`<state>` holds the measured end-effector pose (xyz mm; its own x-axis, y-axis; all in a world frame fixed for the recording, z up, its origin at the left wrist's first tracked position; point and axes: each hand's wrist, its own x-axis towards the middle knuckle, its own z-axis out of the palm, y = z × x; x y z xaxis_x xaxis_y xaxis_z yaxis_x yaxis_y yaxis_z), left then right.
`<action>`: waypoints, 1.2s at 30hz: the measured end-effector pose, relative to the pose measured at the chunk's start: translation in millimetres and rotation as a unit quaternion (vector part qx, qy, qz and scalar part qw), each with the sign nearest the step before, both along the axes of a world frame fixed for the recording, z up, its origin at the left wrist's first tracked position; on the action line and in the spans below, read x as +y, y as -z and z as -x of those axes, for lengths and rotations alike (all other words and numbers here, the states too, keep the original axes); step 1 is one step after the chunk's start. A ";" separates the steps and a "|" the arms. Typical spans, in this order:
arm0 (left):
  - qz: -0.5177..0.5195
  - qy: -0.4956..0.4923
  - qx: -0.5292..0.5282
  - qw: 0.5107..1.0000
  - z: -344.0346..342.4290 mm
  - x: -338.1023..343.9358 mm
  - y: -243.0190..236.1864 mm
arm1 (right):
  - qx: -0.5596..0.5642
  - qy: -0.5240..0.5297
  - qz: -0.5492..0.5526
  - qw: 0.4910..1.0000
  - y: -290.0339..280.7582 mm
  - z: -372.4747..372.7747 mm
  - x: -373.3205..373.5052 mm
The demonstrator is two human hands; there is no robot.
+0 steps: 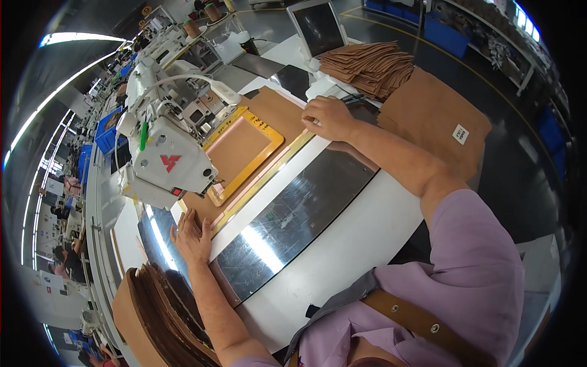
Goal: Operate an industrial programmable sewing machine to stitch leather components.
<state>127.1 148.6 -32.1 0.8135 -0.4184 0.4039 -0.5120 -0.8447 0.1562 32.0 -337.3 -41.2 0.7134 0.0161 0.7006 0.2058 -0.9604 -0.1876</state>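
Observation:
A brown sheet (pixel 261 98) lies under the yellow frame (pixel 243 171) of a white industrial sewing machine (pixel 159 159). A yellowish strip with pink pieces (pixel 286 156) runs along the sheet's near side, beside a white band. My left hand (pixel 194 237) rests with fingers apart on the sheet's left end, just below the machine head. My right hand (pixel 327 119) has curled fingers on the sheet's right end by the strip, gripping that edge. A shiny metal plate (pixel 293 214) lies nearer me, below the white band.
Stacked brown pieces (pixel 364 64) and a larger brown stack (pixel 434 110) with a white label sit at right. A dark screen (pixel 317 27) stands behind. More brown panels (pixel 147 318) lean at lower left. Co-workers (pixel 70 263) sit along machine rows at left. Blue bins (pixel 446 33) line shelving.

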 end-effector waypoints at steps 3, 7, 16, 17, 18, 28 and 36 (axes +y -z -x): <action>0.031 0.017 -0.070 0.997 1.2 4.1 1.0 | -0.005 0.007 -0.013 1.000 -2.6 2.0 0.6; 0.045 0.017 -0.139 0.989 5.0 0.0 -2.1 | -0.041 0.023 -0.100 0.994 -5.4 -0.9 -6.0; 0.027 0.007 -0.116 0.993 4.6 2.3 -1.4 | 0.049 0.073 -0.038 0.995 -55.7 -17.5 -70.2; 0.034 0.003 -0.106 0.994 3.9 0.6 -1.1 | 0.106 0.115 0.042 0.987 -55.8 -23.2 -74.8; 0.042 -0.001 -0.097 0.994 3.2 -1.0 -0.6 | 0.163 0.155 0.122 0.967 -54.8 -27.4 -78.0; 0.072 -0.001 -0.105 0.992 4.8 2.0 1.5 | 0.045 0.155 -0.011 0.987 -109.9 -19.5 -108.6; 0.098 -0.002 -0.085 0.992 2.5 4.7 1.6 | 0.250 0.273 -0.026 0.929 -131.7 0.0 -170.7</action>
<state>124.6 153.3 -33.7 0.7282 -0.3146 0.6089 -0.5410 -0.8093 0.2289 32.0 -508.0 90.5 0.8418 -0.4682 0.2687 -0.4341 -0.8830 -0.1785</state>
